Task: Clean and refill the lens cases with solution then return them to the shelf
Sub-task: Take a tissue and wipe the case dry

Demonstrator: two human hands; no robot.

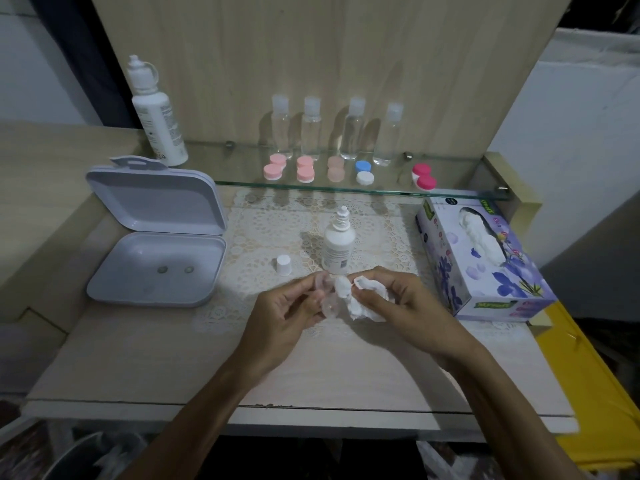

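My left hand (291,306) holds a clear, capless lens case (325,296) over the table's middle. My right hand (391,299) grips a crumpled white tissue (349,299), whose tip presses against the case. Just behind my hands stands a small white solution bottle (338,244) with its cap off; the white cap (283,265) sits to its left on the lace mat. On the glass shelf (242,174) lie several capped lens cases: pink ones (274,167), a blue and white one (363,173) and a magenta one (424,176).
A larger white solution bottle (156,112) stands at the shelf's left end. Several clear bottles (311,128) line the back of the shelf. An open grey box (152,237) with two small lenses lies at the left. A tissue box (481,258) sits at the right.
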